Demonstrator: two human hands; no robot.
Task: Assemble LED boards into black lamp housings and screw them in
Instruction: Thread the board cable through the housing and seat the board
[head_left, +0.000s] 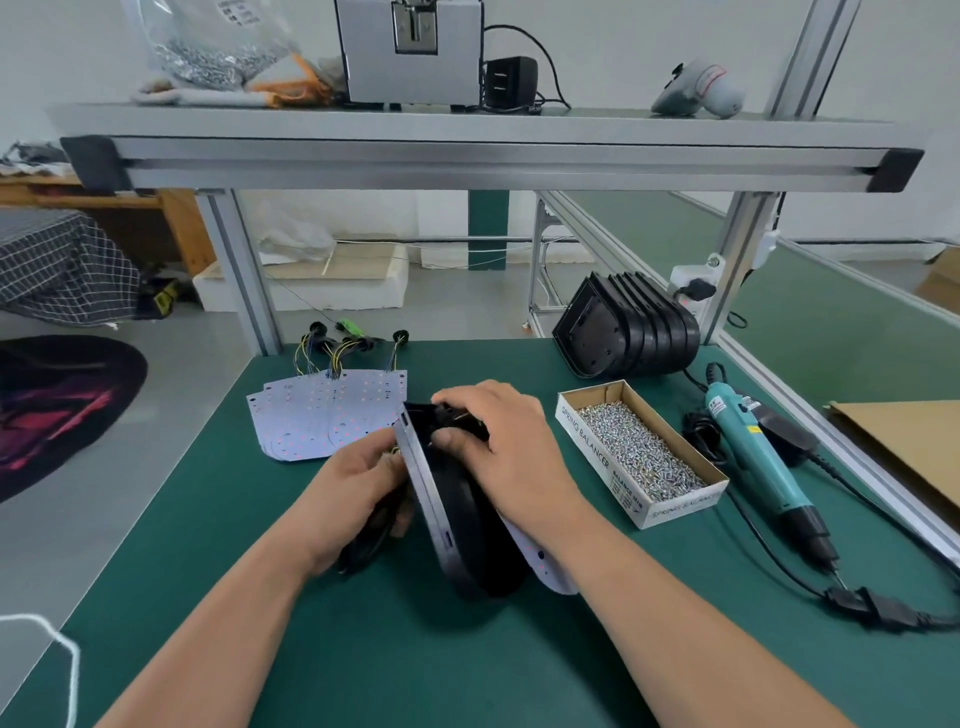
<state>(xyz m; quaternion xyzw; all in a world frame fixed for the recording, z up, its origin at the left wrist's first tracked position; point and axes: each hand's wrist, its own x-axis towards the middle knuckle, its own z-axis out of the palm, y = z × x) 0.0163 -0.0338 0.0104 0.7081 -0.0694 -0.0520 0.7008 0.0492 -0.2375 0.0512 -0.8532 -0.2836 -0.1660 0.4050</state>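
Fingers of left hand and right hand grasp black housing standing on edge.

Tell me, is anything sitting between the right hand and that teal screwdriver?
Yes: the open cardboard box of screws lies between the right hand and the teal screwdriver. That hand is also busy gripping the black housing.
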